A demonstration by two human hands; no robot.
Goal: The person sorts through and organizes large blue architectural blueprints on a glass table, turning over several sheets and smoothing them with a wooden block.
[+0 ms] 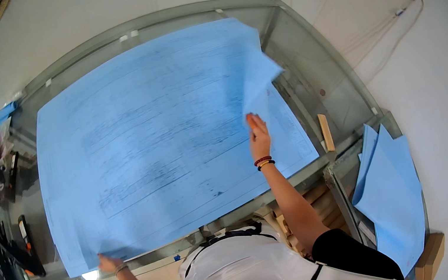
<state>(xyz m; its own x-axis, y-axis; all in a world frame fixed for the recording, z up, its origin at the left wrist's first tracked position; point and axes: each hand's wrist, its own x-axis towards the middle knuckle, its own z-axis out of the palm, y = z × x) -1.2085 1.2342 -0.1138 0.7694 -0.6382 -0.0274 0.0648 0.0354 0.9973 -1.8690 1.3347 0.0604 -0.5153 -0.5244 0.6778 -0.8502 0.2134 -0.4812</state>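
A large blue drawing sheet (142, 118) with fine dark lines covers most of the glass-topped table (338, 72). At its near left corner, my left hand (110, 263) pinches the sheet's edge, with the wrist just past the table's front. My right hand (260, 138) holds the right-hand edge of the top sheet, which is lifted and curled back toward the left. Under that curl, another blue layer (291, 140) lies flat. Beaded bracelets circle my right wrist.
Folded blue sheets (391, 188) hang over a lower stand at the right. A small wooden strip (326, 133) lies near the table's right edge. Black tools (16, 251) and a staple-like device (25, 234) sit at the left. Rolled paper (322, 206) is stored below.
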